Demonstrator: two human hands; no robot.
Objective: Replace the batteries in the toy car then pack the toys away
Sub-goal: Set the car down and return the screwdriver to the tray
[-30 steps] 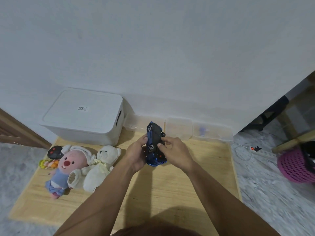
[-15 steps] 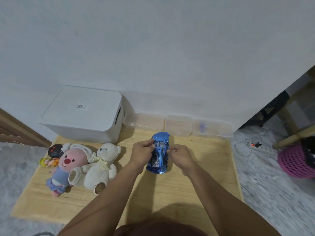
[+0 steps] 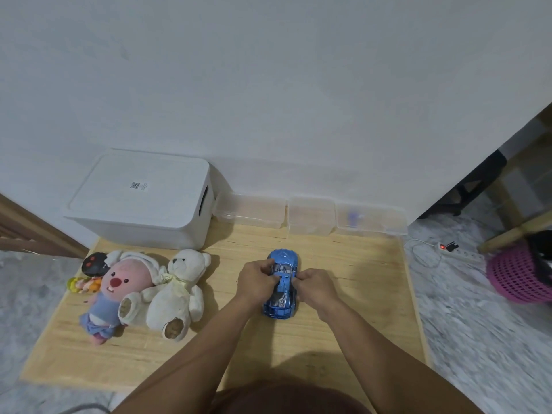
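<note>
Wooden board (image 3: 343, 294), glossy blue car (image 3: 282, 306)

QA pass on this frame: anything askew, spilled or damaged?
Nothing stands out. Blue toy car sits upright on the wooden board, gripped by left hand and right hand. Plush toys lie heaped but intact.

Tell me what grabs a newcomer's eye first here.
The shiny blue toy car, roof up at the middle of the wooden board, gripped by the left hand and right hand. Then the pink plush and white teddy bear lying at the left.
</note>
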